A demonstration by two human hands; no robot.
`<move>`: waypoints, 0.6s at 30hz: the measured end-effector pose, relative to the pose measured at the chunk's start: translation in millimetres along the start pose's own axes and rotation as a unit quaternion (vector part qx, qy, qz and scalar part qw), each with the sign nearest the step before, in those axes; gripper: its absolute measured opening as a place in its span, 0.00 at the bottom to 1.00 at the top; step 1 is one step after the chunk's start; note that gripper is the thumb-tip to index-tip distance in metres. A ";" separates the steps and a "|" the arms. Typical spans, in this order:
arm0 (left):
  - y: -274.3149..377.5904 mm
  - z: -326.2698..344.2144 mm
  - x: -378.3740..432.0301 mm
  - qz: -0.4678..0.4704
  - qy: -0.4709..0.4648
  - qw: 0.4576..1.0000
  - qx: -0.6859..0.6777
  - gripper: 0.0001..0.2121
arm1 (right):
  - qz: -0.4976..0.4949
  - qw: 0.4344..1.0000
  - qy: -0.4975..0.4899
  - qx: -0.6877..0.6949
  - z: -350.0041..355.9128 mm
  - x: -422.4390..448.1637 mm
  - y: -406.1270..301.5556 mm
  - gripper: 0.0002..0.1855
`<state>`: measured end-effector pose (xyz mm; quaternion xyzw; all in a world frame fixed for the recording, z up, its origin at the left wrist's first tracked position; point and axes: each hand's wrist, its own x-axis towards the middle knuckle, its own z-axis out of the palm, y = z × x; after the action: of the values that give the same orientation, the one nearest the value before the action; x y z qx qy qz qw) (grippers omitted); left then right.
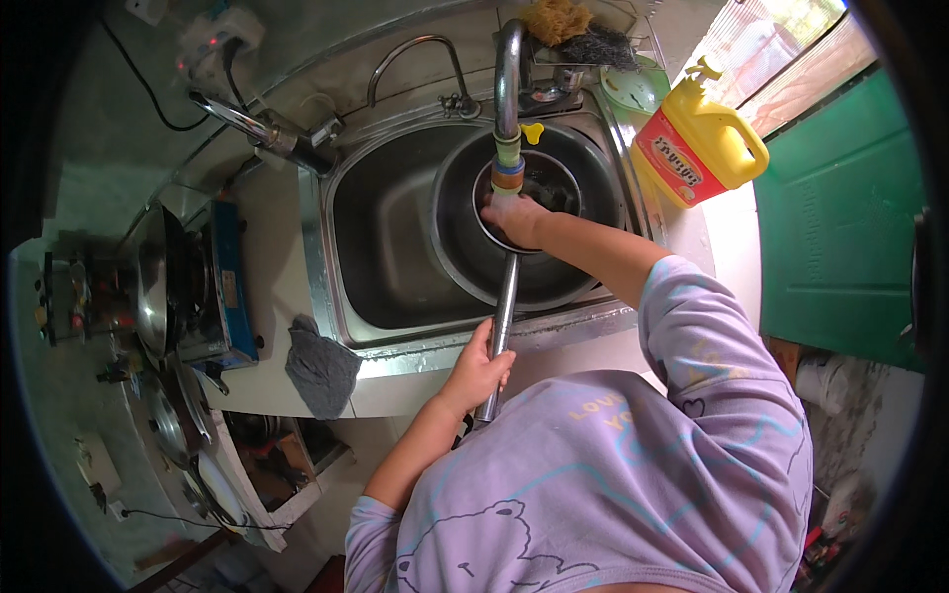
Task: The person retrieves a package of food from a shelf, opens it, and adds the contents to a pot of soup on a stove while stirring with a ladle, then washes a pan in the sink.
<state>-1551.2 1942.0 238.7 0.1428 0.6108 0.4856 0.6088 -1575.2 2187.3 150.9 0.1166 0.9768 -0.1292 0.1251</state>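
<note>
My left hand [474, 370] grips the metal handle [506, 304] of a round pan [575, 194], which rests in or over a larger dark basin [460, 259] in the right part of the sink. Inside the pan, under the faucet, lies my right hand [519, 220]; its fingertips are partly hidden, so whether it holds anything cannot be told. Water seems to run from the faucet [508, 96] onto that hand. The basin sits in the stainless steel sink [378, 222].
A yellow jug [700, 141] with a red label stands right of the sink, near a green lid or dish [636, 87]. Scouring pads [600, 46] lie on a wire rack behind. A grey cloth [319, 369] drapes over the counter edge. A stove [230, 285] with a wok [154, 278] stands at left.
</note>
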 end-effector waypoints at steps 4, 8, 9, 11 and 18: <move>-2.4 -3.8 -1.3 -0.007 0.005 1.000 -0.001 0.23 | 0.148 0.984 -0.045 0.094 -23.2 -12.1 9.9 0.19; -3.1 -3.1 -0.8 -0.020 0.017 0.999 -0.032 0.22 | 0.048 0.993 -0.088 0.063 -21.1 -19.6 20.0 0.24; -0.9 -3.2 -2.1 -0.020 0.011 0.999 -0.030 0.22 | 0.062 0.991 -0.047 0.109 -31.9 -19.1 27.7 0.23; -1.7 -4.5 -3.2 -0.019 0.016 0.999 -0.033 0.22 | 0.081 0.975 0.028 0.203 -62.8 -18.4 41.7 0.22; 4.1 -5.3 -10.4 -0.011 0.023 0.999 -0.035 0.22 | 0.291 0.784 0.332 0.437 -110.2 2.7 121.6 0.18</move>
<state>-1555.3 1933.9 247.0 0.1029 0.6089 0.5031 0.6046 -1569.7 2333.0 226.1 0.4733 0.7166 -0.4530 -0.2395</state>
